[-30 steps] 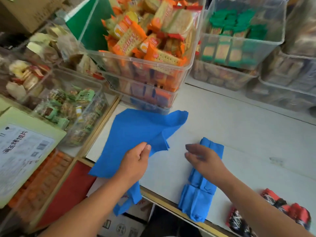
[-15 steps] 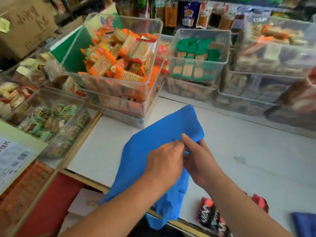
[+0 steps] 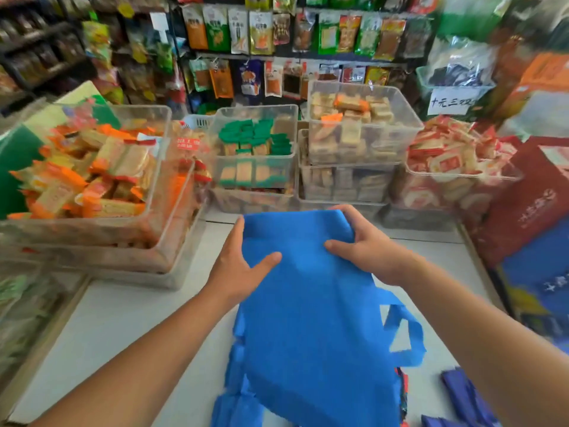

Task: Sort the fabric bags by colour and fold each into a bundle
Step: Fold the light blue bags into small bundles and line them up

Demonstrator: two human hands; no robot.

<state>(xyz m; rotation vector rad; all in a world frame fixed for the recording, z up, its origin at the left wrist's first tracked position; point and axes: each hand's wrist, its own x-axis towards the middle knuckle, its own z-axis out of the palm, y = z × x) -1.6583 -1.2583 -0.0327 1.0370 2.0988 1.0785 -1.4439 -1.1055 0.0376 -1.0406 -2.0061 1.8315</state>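
A bright blue fabric bag (image 3: 311, 318) is held up over the white counter (image 3: 129, 334), its handle loop (image 3: 403, 337) hanging at the right. My left hand (image 3: 237, 266) grips its upper left edge, thumb on the front. My right hand (image 3: 363, 245) grips the upper right corner, fingers curled over the top edge. Under the bag at the bottom left, part of a folded blue bundle (image 3: 234, 408) shows. A darker blue bag (image 3: 462, 399) lies at the bottom right. A sliver of a red and black bag (image 3: 404, 392) peeks out beside the held bag.
Clear plastic tubs of packaged snacks line the counter's back: orange packs (image 3: 92, 180) at left, green packs (image 3: 255, 155) in the middle, pale packs (image 3: 354, 131) and red packs (image 3: 455, 167) at right. Red and blue boxes (image 3: 529, 229) stand at the right edge. Shelves of hanging packets fill the background.
Both hands have taken the blue bag by its top corners and spread it out flat in front of me. The camera has tilted up, showing the shelves.
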